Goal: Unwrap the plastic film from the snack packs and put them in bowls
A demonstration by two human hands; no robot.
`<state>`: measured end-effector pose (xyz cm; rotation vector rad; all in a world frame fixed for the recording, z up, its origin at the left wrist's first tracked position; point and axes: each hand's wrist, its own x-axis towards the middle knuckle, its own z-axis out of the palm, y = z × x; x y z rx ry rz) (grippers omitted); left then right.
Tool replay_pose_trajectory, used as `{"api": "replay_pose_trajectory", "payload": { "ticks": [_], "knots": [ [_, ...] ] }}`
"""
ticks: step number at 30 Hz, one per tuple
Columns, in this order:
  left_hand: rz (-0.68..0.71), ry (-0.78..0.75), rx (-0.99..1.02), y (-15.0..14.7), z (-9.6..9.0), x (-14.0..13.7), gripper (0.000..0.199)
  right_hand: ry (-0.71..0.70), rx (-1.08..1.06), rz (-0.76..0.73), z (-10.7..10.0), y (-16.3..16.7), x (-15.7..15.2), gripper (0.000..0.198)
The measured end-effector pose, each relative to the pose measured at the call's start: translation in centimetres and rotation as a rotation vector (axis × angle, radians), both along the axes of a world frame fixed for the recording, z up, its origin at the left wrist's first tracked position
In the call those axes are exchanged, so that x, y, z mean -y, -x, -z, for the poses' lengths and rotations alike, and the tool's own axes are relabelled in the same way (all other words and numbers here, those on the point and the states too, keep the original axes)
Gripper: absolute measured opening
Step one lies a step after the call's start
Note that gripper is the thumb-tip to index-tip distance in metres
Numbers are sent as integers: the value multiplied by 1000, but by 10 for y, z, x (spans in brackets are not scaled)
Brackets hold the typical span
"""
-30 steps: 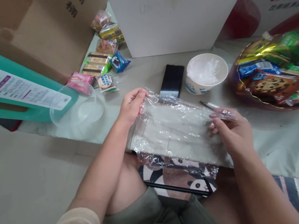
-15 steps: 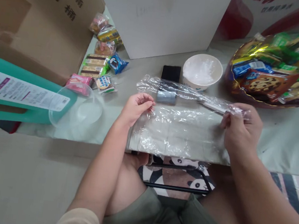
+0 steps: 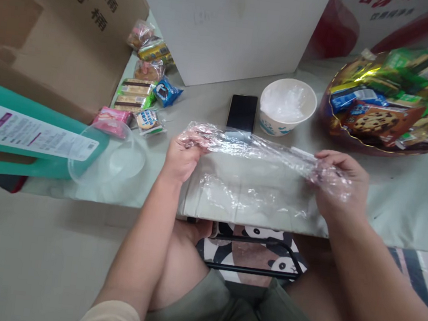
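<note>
A clear, crinkled plastic bag (image 3: 254,147) is stretched sideways between my two hands above the table's front edge. My left hand (image 3: 187,155) is closed around its left end. At the other end, my right hand (image 3: 341,182) grips the bunched plastic, which covers some of the fingers. More clear film lies in front, between my forearms. Just beyond the bag lies a black phone (image 3: 241,113), its lower part seen through the plastic. To the phone's right stands a paper bowl (image 3: 275,126) with crumpled clear plastic inside.
A scalloped bowl (image 3: 345,139) heaped with wrapped snacks stands at right. Several packaged snacks (image 3: 135,87) line the cardboard box (image 3: 70,25) at left. A clear plastic tub (image 3: 110,156) is beside a green container (image 3: 44,162). A white box (image 3: 236,29) rises at the back.
My left hand has closed on the left end of the bag, which hung loose before. The bag has come down closer to me and is pulled tauter.
</note>
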<state>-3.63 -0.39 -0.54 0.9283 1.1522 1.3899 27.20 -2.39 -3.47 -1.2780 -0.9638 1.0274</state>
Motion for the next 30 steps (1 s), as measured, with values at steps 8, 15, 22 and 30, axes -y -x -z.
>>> {"api": "replay_pose_trajectory", "payload": {
  "ticks": [8, 15, 22, 30],
  "knots": [
    [406, 223, -174, 0, 4, 6, 35, 63, -248, 112, -12, 0, -7, 32],
    [157, 97, -62, -1, -4, 2, 32, 89, -292, 189, -17, -3, -14, 37],
    [153, -38, -108, 5, 0, 0, 18, 108, -231, 165, -20, 0, -14, 36],
    [109, -4, -89, 6, 0, 1, 23, 118, -142, 117, -8, -3, -18, 34]
  ]
}}
